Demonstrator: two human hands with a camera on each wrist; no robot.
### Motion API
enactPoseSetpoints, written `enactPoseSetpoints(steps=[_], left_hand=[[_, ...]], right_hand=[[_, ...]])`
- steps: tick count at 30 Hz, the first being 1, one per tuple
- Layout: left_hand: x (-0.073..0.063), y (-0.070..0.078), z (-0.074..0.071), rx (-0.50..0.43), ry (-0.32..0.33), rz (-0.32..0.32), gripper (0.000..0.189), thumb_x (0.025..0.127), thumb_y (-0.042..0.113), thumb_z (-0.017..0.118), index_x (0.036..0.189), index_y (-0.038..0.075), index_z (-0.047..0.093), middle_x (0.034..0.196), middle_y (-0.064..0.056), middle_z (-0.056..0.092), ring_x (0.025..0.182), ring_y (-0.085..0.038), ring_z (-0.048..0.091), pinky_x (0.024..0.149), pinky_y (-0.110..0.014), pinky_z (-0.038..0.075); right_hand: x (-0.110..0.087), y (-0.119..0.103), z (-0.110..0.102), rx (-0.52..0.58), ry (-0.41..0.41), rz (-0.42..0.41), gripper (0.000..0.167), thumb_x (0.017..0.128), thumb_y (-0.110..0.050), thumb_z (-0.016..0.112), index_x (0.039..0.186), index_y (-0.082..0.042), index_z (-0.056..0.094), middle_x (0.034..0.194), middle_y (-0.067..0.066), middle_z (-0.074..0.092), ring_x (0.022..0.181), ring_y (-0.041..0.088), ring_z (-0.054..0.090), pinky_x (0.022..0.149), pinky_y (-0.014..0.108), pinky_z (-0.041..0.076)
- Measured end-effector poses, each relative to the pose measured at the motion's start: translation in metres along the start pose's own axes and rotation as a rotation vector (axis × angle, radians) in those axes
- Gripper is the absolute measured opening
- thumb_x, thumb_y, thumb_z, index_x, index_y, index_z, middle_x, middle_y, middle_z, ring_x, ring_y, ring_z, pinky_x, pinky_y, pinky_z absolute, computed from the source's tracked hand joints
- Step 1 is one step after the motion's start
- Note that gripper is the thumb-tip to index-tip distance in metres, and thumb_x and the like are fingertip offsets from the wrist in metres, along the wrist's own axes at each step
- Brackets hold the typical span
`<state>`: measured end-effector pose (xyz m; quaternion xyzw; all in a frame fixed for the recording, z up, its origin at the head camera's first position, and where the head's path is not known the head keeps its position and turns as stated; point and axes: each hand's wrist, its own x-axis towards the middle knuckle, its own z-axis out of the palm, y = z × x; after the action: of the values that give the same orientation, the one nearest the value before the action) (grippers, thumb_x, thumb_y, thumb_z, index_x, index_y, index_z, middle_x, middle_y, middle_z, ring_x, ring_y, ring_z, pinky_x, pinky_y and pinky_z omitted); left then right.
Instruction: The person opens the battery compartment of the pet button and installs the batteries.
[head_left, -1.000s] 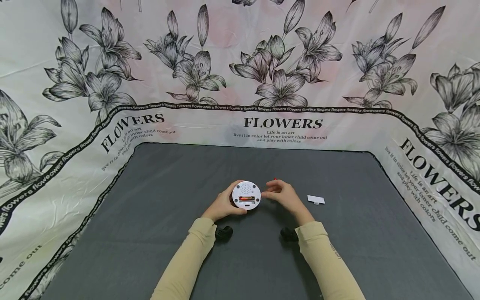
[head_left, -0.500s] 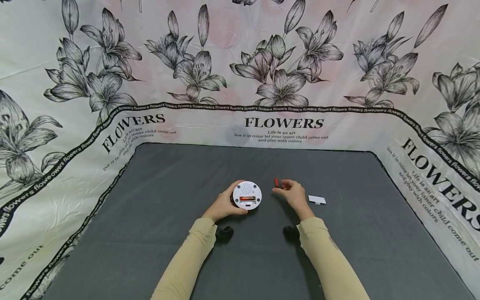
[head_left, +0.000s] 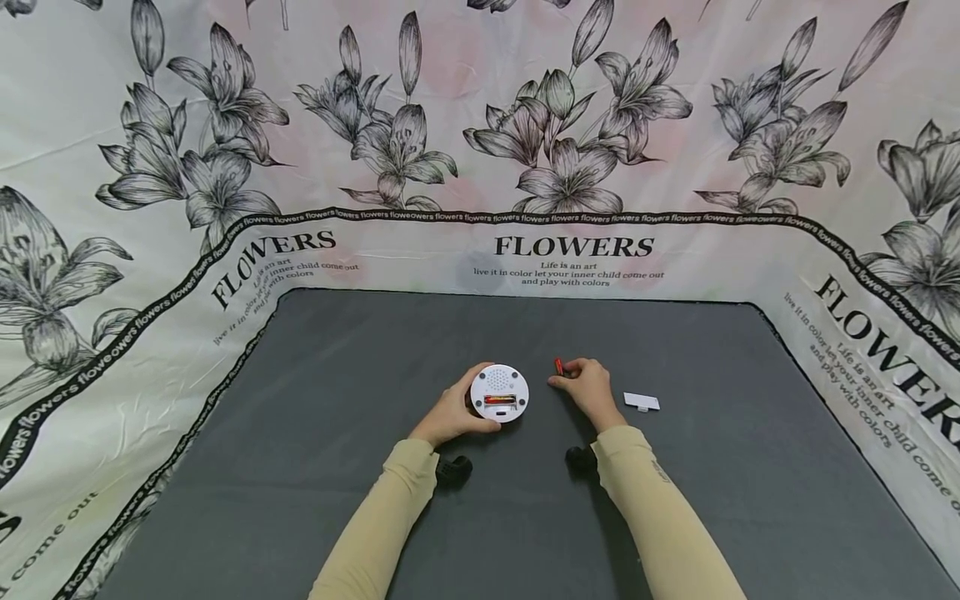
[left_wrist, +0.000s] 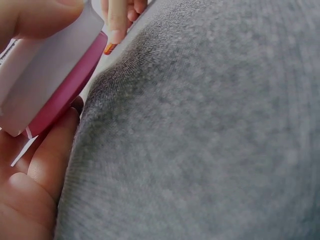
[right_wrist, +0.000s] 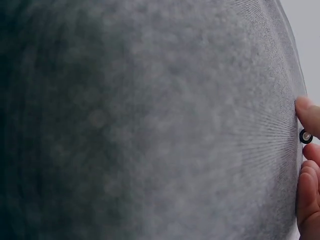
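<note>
My left hand [head_left: 452,410] grips a round white device [head_left: 499,377], fingers and thumb at its rim. Its underside, with small holes and an uncovered battery compartment, faces up. One orange battery [head_left: 499,400] lies inside that compartment. In the left wrist view the device's side [left_wrist: 55,75] shows white with a pink band. To the right, my right hand [head_left: 590,390] pinches a second red-orange battery [head_left: 558,367] between thumb and fingers, low at the cloth. The right wrist view shows that battery's end [right_wrist: 306,136] between the thumb and a finger.
A white battery cover [head_left: 641,402] with a small tab lies on the grey cloth [head_left: 375,333] right of my right hand. A white flower-printed border [head_left: 573,271] surrounds the grey area. Dark wrist devices [head_left: 453,472] sit at both cuffs.
My right hand has moved right, away from the device, to the loose battery, and its fingers have come around it. My left hand keeps holding the device. The view has shifted slightly.
</note>
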<state>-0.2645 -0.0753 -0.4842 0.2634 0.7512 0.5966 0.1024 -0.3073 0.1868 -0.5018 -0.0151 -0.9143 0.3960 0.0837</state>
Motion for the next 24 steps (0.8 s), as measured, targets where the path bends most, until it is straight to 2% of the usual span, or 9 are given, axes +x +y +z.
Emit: enactPoseSetpoints(steps=[6, 9, 16, 20, 24], left_hand=[[0.0, 0.001, -0.001, -0.005, -0.002, 0.011, 0.093, 0.068, 0.003, 0.081, 0.144, 0.007, 0.028, 0.121, -0.008, 0.051, 0.102, -0.021, 0.054, 0.082, -0.031, 0.045], [-0.001, 0.001, -0.001, -0.006, 0.0, 0.015, 0.092, 0.068, 0.002, 0.081, 0.144, 0.007, 0.029, 0.121, -0.009, 0.051, 0.102, -0.021, 0.054, 0.082, -0.031, 0.045], [-0.002, 0.002, -0.001, -0.008, 0.011, 0.032, 0.091, 0.068, 0.001, 0.081, 0.143, 0.009, 0.031, 0.122, -0.012, 0.051, 0.103, -0.028, 0.053, 0.082, -0.031, 0.045], [-0.001, 0.002, -0.001, -0.016, 0.007, 0.027, 0.09, 0.068, 0.0, 0.081, 0.142, 0.012, 0.032, 0.122, -0.01, 0.051, 0.104, -0.027, 0.053, 0.083, -0.03, 0.045], [0.0, 0.001, 0.0, -0.015, 0.005, 0.023, 0.091, 0.068, 0.0, 0.081, 0.143, 0.009, 0.031, 0.121, -0.01, 0.051, 0.103, -0.026, 0.053, 0.083, -0.031, 0.045]], right_hand=[[0.0, -0.001, -0.001, -0.015, 0.031, -0.006, 0.023, 0.079, -0.014, 0.075, 0.09, 0.004, 0.066, 0.082, 0.013, 0.054, 0.075, 0.028, 0.051, 0.068, 0.039, 0.041], [-0.002, -0.002, -0.001, -0.016, 0.028, -0.015, 0.018, 0.081, -0.011, 0.072, 0.09, 0.003, 0.068, 0.08, 0.012, 0.056, 0.074, 0.027, 0.052, 0.065, 0.037, 0.041], [-0.009, -0.002, -0.008, 0.035, -0.002, -0.012, 0.016, 0.082, -0.013, 0.071, 0.093, -0.001, 0.069, 0.079, 0.009, 0.062, 0.069, 0.022, 0.053, 0.061, 0.033, 0.041], [-0.013, -0.004, -0.011, 0.126, -0.037, 0.0, 0.019, 0.082, -0.015, 0.072, 0.096, -0.004, 0.069, 0.082, 0.008, 0.064, 0.067, 0.019, 0.057, 0.06, 0.028, 0.044], [-0.018, -0.01, -0.014, 0.304, -0.095, -0.009, 0.022, 0.083, -0.016, 0.071, 0.1, -0.002, 0.067, 0.085, 0.009, 0.064, 0.067, 0.021, 0.059, 0.058, 0.03, 0.048]])
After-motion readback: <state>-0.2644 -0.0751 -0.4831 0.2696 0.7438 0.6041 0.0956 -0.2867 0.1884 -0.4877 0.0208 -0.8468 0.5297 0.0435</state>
